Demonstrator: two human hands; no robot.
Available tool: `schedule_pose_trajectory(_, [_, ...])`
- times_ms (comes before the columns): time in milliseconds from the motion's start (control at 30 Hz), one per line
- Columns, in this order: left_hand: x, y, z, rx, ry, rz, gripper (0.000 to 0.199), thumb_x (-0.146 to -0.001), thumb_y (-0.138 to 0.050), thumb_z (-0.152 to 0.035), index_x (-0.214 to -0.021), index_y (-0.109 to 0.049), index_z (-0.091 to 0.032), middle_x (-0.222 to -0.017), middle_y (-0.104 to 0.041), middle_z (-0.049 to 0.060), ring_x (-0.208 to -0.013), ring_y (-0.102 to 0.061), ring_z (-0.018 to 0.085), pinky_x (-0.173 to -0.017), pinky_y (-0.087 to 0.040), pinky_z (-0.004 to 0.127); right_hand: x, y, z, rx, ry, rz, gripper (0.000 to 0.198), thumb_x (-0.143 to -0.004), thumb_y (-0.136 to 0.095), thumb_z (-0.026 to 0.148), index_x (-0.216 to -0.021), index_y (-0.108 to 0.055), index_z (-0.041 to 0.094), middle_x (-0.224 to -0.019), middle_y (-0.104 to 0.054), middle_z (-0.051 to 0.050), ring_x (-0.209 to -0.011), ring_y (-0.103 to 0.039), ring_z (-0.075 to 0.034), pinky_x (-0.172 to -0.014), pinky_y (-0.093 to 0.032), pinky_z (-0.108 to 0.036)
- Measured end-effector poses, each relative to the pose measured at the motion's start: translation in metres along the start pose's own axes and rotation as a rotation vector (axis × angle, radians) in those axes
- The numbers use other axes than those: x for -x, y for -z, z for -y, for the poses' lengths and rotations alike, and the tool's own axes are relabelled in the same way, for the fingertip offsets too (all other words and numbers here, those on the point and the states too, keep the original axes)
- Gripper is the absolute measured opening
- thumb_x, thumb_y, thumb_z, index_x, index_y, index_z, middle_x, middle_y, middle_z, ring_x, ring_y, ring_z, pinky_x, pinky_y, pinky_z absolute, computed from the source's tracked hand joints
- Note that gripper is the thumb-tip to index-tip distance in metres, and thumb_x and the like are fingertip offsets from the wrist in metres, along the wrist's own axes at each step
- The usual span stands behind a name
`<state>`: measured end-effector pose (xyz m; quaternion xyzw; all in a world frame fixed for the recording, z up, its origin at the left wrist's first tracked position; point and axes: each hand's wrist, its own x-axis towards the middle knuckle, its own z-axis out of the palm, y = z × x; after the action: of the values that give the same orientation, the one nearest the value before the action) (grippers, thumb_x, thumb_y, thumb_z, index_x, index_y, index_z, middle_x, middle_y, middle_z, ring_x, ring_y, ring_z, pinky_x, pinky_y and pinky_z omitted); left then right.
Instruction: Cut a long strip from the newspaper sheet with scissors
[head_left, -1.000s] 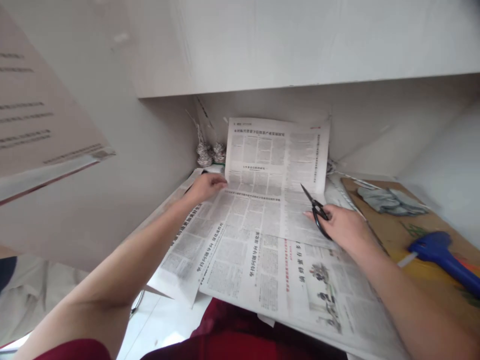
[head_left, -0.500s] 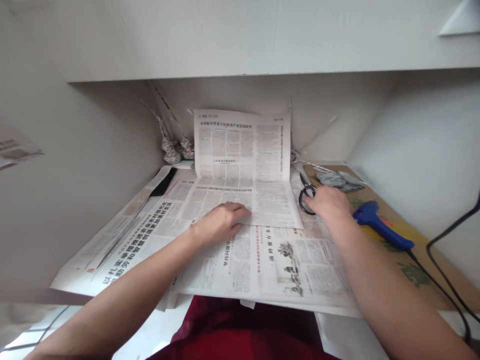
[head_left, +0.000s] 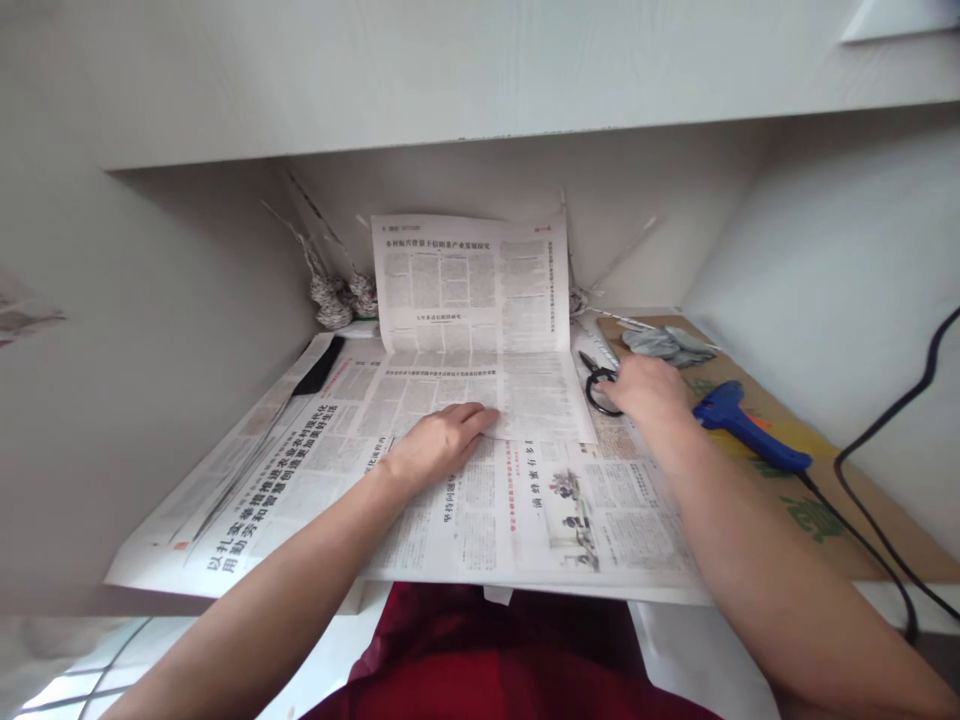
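Observation:
A printed newspaper sheet point(head_left: 450, 385) with a crease lies on the table, its far half standing up against the back wall. My left hand point(head_left: 450, 440) rests on its near edge, fingers stretched together over the paper. At the sheet's right side, my right hand point(head_left: 649, 390) has its fingers closed at the black handle loops of a pair of scissors point(head_left: 600, 388). The scissors' short blades point away from me, to the far left. Part of the handles is hidden by the fingers.
More newspaper point(head_left: 480, 545) covers the table. On the right, a blue glue gun point(head_left: 754, 430) with a black cord and a grey cloth-like item point(head_left: 667, 347) lie on brown cardboard point(head_left: 862, 540). Twisted-paper pieces point(head_left: 330, 303) stand at the back left. An overhanging panel point(head_left: 465, 80) is above.
The view has shifted slightly, so most things sit a little further left and up. Both hands keep nearly the same places, the right one still at the scissors.

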<state>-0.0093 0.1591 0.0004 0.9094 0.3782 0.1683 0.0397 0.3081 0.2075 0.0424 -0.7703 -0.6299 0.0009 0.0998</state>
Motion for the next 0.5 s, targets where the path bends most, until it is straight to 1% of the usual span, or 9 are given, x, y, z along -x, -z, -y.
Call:
schedule_pose_trajectory(133, [0.002,-0.003,0.004,-0.002,-0.006,-0.017,0.04,-0.1,-0.044,-0.019,-0.139,-0.053,-0.022,-0.137,-0.062,0.012,-0.121,-0.063,0.028,-0.1,-0.055,0.043,0.006,0.001,0.009,0.054,0.053,0.102,0.032,-0.098,-0.062,0.039,-0.123,-0.064,0.02,-0.126,-0.065,-0.009,-0.106,-0.065,-0.023,-0.09,-0.056,-0.045])
schedule_pose_trajectory(200, [0.003,-0.005,0.006,-0.004,-0.007,-0.03,0.041,-0.1,-0.044,-0.018,-0.141,-0.052,-0.024,-0.138,-0.062,0.011,-0.122,-0.064,0.027,-0.1,-0.055,0.043,0.009,0.0,0.012,0.052,0.106,0.136,0.031,-0.098,-0.061,0.042,-0.12,-0.065,0.02,-0.122,-0.066,-0.008,-0.103,-0.066,-0.022,-0.09,-0.056,-0.044])
schedule_pose_trajectory(267, [0.003,-0.006,0.008,-0.005,-0.005,-0.045,0.043,-0.1,-0.044,-0.018,-0.142,-0.05,-0.026,-0.139,-0.062,0.01,-0.122,-0.064,0.026,-0.101,-0.055,0.042,0.013,0.001,0.015,0.029,0.193,0.16,0.034,-0.098,-0.06,0.047,-0.118,-0.065,0.019,-0.119,-0.068,-0.008,-0.1,-0.066,-0.021,-0.088,-0.056,-0.043])
schedule_pose_trajectory(333, [0.003,-0.006,0.009,-0.003,-0.002,-0.065,0.044,-0.1,-0.043,-0.017,-0.143,-0.049,-0.026,-0.139,-0.062,0.01,-0.121,-0.064,0.025,-0.1,-0.055,0.041,0.019,0.002,0.02,-0.009,0.328,0.167,0.05,-0.09,-0.066,0.057,-0.123,-0.064,0.02,-0.122,-0.067,-0.01,-0.106,-0.065,-0.024,-0.091,-0.055,-0.043])
schedule_pose_trajectory(400, [0.003,-0.006,0.009,-0.001,-0.001,-0.087,0.043,-0.101,-0.042,-0.016,-0.142,-0.05,-0.024,-0.137,-0.063,0.01,-0.119,-0.065,0.025,-0.1,-0.056,0.041,0.028,0.002,0.028,-0.044,0.486,0.16,0.077,-0.076,-0.075,0.066,-0.135,-0.058,0.02,-0.136,-0.062,-0.013,-0.122,-0.058,-0.03,-0.101,-0.05,-0.045])
schedule_pose_trajectory(433, [0.002,-0.006,0.01,0.0,-0.001,-0.099,0.042,-0.101,-0.042,-0.016,-0.142,-0.051,-0.023,-0.137,-0.063,0.011,-0.119,-0.066,0.025,-0.099,-0.056,0.041,0.034,0.001,0.033,-0.055,0.561,0.153,0.089,-0.07,-0.079,0.067,-0.142,-0.053,0.021,-0.144,-0.057,-0.014,-0.131,-0.051,-0.033,-0.107,-0.045,-0.047])
schedule_pose_trajectory(467, [0.002,-0.006,0.01,-0.001,-0.003,-0.11,0.041,-0.101,-0.042,-0.016,-0.141,-0.051,-0.022,-0.136,-0.064,0.011,-0.118,-0.066,0.025,-0.099,-0.056,0.041,0.039,0.0,0.038,-0.062,0.626,0.144,0.096,-0.068,-0.08,0.066,-0.146,-0.049,0.021,-0.151,-0.051,-0.014,-0.138,-0.044,-0.035,-0.111,-0.041,-0.05])
schedule_pose_trajectory(500, [0.002,-0.006,0.01,-0.003,-0.004,-0.121,0.041,-0.101,-0.042,-0.016,-0.14,-0.052,-0.022,-0.135,-0.064,0.011,-0.118,-0.066,0.025,-0.099,-0.056,0.041,0.044,-0.001,0.043,-0.064,0.678,0.132,0.095,-0.07,-0.08,0.061,-0.149,-0.046,0.021,-0.155,-0.046,-0.014,-0.142,-0.039,-0.036,-0.114,-0.036,-0.053])
